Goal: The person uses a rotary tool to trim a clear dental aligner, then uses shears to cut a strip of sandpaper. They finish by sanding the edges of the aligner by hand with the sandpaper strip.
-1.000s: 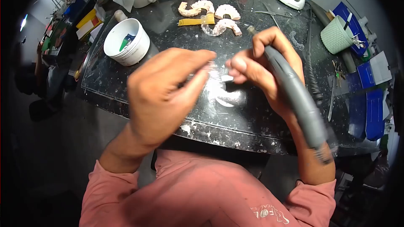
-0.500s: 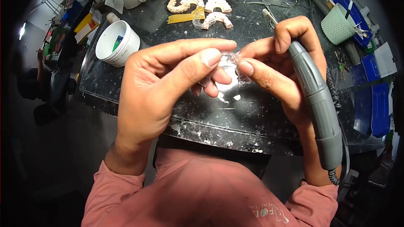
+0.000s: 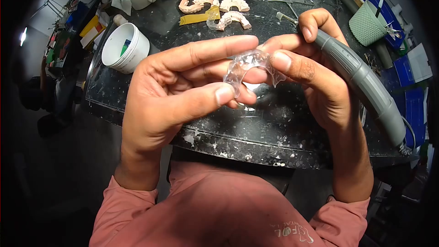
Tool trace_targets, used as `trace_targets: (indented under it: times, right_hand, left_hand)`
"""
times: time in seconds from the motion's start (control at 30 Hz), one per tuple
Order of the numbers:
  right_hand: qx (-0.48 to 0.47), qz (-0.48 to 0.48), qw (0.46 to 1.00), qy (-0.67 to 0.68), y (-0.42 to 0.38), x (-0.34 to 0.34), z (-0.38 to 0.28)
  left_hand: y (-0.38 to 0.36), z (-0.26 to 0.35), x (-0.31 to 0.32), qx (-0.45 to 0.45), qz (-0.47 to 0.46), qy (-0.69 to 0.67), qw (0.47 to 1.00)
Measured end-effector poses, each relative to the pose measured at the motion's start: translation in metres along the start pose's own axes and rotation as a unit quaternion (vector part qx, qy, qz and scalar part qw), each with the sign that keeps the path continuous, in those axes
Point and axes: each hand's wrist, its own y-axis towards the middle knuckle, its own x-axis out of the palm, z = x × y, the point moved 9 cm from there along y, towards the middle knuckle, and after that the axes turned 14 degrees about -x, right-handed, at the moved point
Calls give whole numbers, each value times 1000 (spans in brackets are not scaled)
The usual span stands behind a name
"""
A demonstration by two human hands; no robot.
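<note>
Far left, middle height: white tub (image 3: 138, 51) on the black bench (image 3: 256, 132), something green (image 3: 125, 47) inside. Left hand (image 3: 160, 82) left of centre, palm toward the camera; thumb closed against the left end of a clear mouthguard (image 3: 249, 59), forefinger stretched out straight above, other fingers behind. Top centre: pale teeth models (image 3: 234, 3), yellow strip (image 3: 200, 17) beside them. Mouthguard at centre of frame, held up over the bench between both hands, arch uppermost. Right hand (image 3: 331, 82) right of centre: thumb and forefinger pinched on the mouthguard's right side, a further finger curled over a grey drill (image 3: 363, 80). Drill slants down to lower right. Upper right: green basket (image 3: 367, 25).
</note>
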Motion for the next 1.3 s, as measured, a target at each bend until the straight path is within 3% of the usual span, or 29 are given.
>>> trace_targets:
  times: [0.2,0.5,0.7,0.77,1.03,1.1,1.3]
  right_hand:
    - [-26,-6,1000,-16,-1,1,-3]
    - [-15,19,1000,3,-2,-1,-6]
    - [7,2,1000,15,-2,1,-5]
    - [-14,-30,999,38,-2,7,-7]
    - [-19,-42,998,36,-4,15,-5]
    - [-26,-28,999,23,-4,12,-5]
    - [-43,-6,999,6,-3,6,-8]
  left_hand:
    - [-5,5,1,42,64,31,997]
    - [-4,6,5,45,26,8,999]
    - [-4,6,7,103,-5,63,993]
    - [-4,6,3,108,56,73,990]
    - [-1,3,-4,98,87,40,991]
    - [-3,8,-5,115,120,104,981]
    - [1,6,-3,117,95,80,985]
